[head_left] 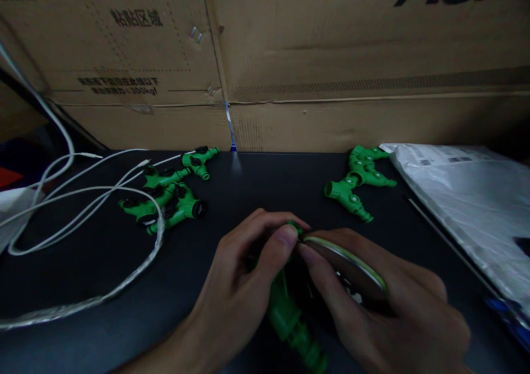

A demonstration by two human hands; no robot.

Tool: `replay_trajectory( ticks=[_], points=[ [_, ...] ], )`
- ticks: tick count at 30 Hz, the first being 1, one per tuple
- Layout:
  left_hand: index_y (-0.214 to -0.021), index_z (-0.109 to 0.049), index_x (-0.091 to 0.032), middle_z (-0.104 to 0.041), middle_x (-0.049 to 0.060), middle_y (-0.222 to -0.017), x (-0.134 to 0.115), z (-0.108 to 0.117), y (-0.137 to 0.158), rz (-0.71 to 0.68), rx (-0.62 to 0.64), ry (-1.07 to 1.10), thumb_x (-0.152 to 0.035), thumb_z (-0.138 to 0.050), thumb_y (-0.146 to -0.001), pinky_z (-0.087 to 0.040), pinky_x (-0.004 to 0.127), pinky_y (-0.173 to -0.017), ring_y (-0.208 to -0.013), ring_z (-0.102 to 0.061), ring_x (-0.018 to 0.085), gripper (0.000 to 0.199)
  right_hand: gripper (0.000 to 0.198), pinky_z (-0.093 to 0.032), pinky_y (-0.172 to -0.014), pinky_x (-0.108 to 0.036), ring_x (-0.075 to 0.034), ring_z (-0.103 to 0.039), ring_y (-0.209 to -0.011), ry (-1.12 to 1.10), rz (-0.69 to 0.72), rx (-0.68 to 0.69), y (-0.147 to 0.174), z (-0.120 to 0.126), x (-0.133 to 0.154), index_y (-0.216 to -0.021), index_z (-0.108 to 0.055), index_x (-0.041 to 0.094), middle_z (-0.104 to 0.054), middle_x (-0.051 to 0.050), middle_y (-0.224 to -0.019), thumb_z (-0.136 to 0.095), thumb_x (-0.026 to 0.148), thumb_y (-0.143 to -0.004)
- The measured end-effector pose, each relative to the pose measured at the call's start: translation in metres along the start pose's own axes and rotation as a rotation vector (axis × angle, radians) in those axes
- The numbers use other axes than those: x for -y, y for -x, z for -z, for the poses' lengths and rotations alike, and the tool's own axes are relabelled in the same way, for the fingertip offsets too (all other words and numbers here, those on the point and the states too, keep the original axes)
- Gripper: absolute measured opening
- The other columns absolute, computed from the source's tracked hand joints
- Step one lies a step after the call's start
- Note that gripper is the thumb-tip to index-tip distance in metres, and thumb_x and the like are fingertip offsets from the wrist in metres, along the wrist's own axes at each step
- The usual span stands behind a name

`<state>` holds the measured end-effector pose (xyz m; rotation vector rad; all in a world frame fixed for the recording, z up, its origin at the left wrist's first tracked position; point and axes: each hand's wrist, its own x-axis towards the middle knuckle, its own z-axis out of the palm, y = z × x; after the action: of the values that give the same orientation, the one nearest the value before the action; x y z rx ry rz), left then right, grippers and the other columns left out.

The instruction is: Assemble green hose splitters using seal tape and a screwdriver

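Note:
At the near middle of the table, my left hand [244,274] is closed on a green plastic hose splitter [285,308], its ribbed end pointing down toward me. Its small upper tip shows by my left thumb and fingertips. My right hand [372,302] meets it there, fingers wrapped round a flat dark disc with a pale green rim [351,258]. The disc's near edge sits at the splitter's tip; what happens between the fingertips is hidden. Part of the splitter lies in shadow between my hands.
More green hose splitters with black parts [174,197] lie in a group on the left; others without black parts [351,189] lie to the right. White cables [111,189] loop across the left. A white plastic package [464,197] rests at right. A large cardboard box [310,48] stands behind.

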<state>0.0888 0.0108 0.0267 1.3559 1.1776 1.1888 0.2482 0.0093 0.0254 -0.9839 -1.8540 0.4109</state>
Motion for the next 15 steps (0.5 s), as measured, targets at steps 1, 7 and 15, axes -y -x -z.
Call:
replay_trajectory(
  ticks=[1,7,15],
  points=[
    [-0.100,-0.076,-0.025,-0.071,-0.002,-0.097,-0.0006,0.0001,-0.0007,-0.001,0.003,-0.001,-0.036,-0.058,-0.104,-0.051,0.019,-0.083,-0.094,-0.065,0.013,0.022,0.026,-0.061,-0.072,-0.018,-0.011,-0.074,-0.076,0.000,0.007,0.004,-0.0005,0.0003,-0.0007,-0.105,-0.063,0.028,-0.076,0.004,-0.092,-0.065,0.005,-0.092],
    [-0.095,-0.074,-0.023,-0.068,-0.003,-0.090,-0.0009,0.0025,-0.0026,0.010,0.016,-0.003,-0.037,-0.055,-0.105,-0.049,0.020,-0.080,-0.087,-0.064,0.013,0.026,0.021,-0.059,-0.070,-0.015,-0.008,-0.074,-0.074,-0.020,0.028,0.001,-0.0034,-0.0009,-0.0037,-0.102,-0.064,0.024,-0.074,0.005,-0.086,-0.066,0.005,-0.092],
    [-0.103,-0.076,-0.028,-0.068,-0.004,-0.096,0.0009,0.0015,-0.0015,0.032,0.029,0.025,-0.040,-0.047,-0.109,-0.049,0.019,-0.084,-0.094,-0.065,0.012,0.033,0.022,-0.059,-0.072,-0.011,-0.007,-0.074,-0.076,0.031,0.052,-0.020,-0.0017,-0.0012,-0.0051,-0.104,-0.065,0.024,-0.075,0.004,-0.090,-0.067,0.006,-0.092]
  ],
)
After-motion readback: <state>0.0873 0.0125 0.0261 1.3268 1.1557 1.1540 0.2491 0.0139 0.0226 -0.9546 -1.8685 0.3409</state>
